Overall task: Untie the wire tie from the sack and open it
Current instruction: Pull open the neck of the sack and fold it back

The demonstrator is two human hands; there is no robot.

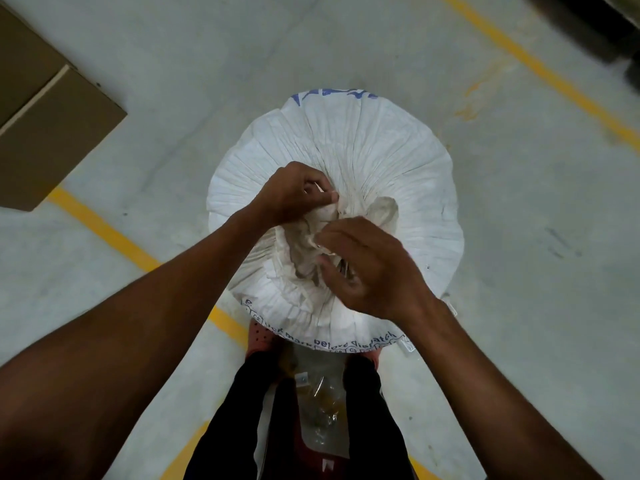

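Note:
A full white woven sack (374, 150) with blue print stands upright on the floor in front of me, its top gathered into a bunched neck (363, 216) at the centre. My left hand (294, 195) pinches the gathered cloth at the neck's left side, a thin pale strand between its fingertips. My right hand (374, 268) grips the bunched cloth on the near right side. I cannot make out the wire tie clearly; the fingers and folds hide it.
A brown cardboard box (45, 116) lies at the far left. Yellow lines (110, 233) cross the grey concrete floor. A clear plastic bag (318, 403) hangs between my dark trouser legs below the sack. Something dark sits at the top right corner.

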